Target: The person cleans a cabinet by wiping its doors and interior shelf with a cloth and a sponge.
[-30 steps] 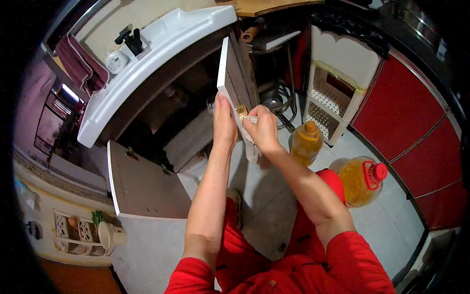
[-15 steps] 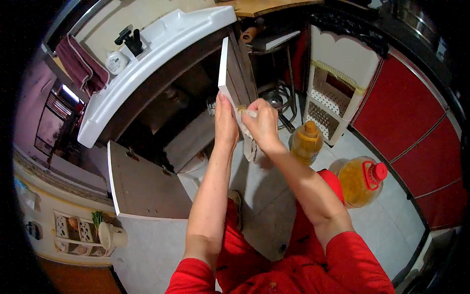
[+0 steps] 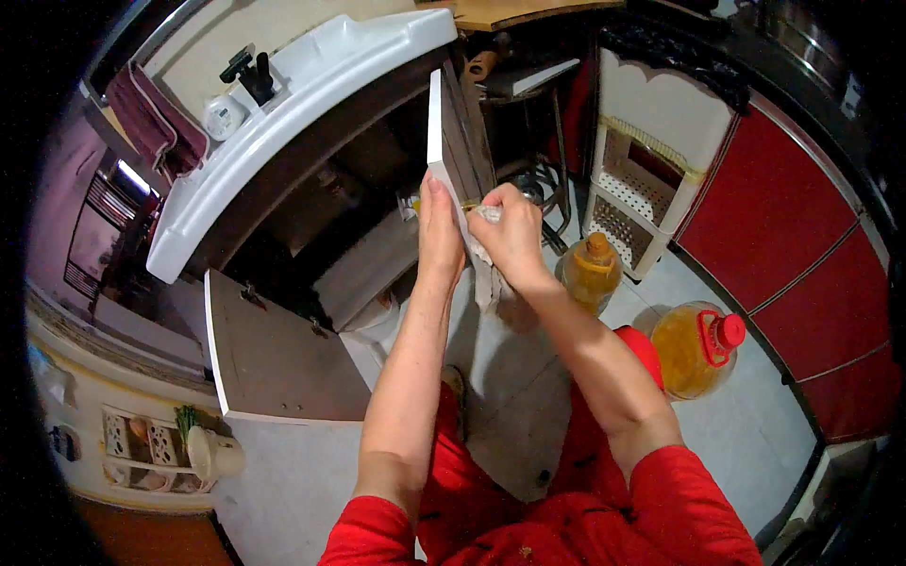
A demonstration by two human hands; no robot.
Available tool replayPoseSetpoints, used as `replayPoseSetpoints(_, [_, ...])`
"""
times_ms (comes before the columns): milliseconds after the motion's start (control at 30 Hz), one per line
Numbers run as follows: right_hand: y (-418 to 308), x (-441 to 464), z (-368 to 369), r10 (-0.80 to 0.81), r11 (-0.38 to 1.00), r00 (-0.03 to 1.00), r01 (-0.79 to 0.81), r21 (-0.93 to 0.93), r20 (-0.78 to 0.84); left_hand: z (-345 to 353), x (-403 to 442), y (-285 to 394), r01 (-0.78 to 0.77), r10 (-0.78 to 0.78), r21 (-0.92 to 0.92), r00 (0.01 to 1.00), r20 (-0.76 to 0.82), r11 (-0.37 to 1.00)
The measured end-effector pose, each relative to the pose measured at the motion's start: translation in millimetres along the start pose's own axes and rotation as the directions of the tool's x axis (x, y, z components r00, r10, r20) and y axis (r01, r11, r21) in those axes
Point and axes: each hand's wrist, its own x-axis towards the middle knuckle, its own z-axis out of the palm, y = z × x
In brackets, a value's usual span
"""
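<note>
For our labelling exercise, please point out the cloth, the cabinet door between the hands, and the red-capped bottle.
Cloth (image 3: 486,288): head view, on its hanging lower part.
Cabinet door (image 3: 450,156): head view, on its face beside the white edge.
Red-capped bottle (image 3: 687,357): head view, on its see-through body.

Place: kitchen, apparently domestic. Evidence: white basin (image 3: 377,60) with black tap (image 3: 253,77) beyond and left of the left hand (image 3: 441,231); red cabinets (image 3: 755,212) well right of the right hand (image 3: 510,234); orange-capped bottle (image 3: 592,275) and red-capped jug (image 3: 694,351) nearer that hand; tiled floor (image 3: 283,481) below both.
</note>
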Motion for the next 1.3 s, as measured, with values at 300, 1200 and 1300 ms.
replayPoseSetpoints(300, [22,-3,5,0.009,1.0,0.997,-0.009,-0.002,0.075,3,-2,6,-0.024,0.023,0.042,1.0,0.005,0.999])
replayPoseSetpoints(1200, [39,-3,-1,0.037,0.989,0.996,-0.048,0.137,0.083,2,0,1,-0.001,0.01,-0.171,0.999,0.051,0.985])
replayPoseSetpoints(1300, [50,-2,-9,0.112,0.993,0.979,-0.115,0.006,0.172,6,-4,-1,-0.028,0.046,-0.213,0.996,0.079,0.977])
